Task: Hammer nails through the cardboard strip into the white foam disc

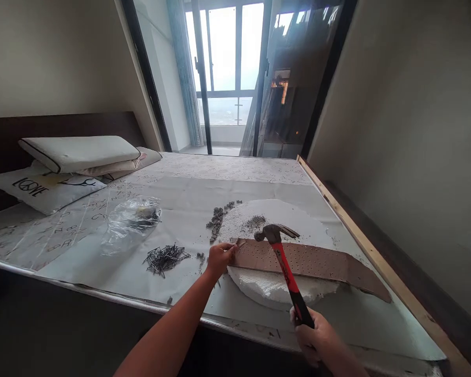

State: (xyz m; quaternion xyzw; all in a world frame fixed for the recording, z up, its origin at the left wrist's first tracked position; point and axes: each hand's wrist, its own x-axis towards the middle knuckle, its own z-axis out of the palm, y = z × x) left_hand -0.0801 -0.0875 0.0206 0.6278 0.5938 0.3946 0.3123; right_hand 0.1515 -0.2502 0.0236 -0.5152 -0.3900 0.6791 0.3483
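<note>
My right hand (316,335) is wrapped round the black lower grip of a claw hammer (286,267) with a red and black handle. The hammer's head is over the brown strip (298,259), which is dotted with rows of small holes. At the strip's left end my left hand (221,259) is closed, thumb and finger pinching what looks like a thin nail (241,244). Under the strip lies a round white foam slab (259,290), its edge rough. A pile of loose nails (165,258) lies left of my left hand.
Grey crumbs (216,217) and dark grit (256,222) lie by and on the slab. A clear plastic bag (131,222) with dark contents is farther left. The sheet covers a mattress; pillows (82,152) are at the left, a wooden rail (353,228) at the right.
</note>
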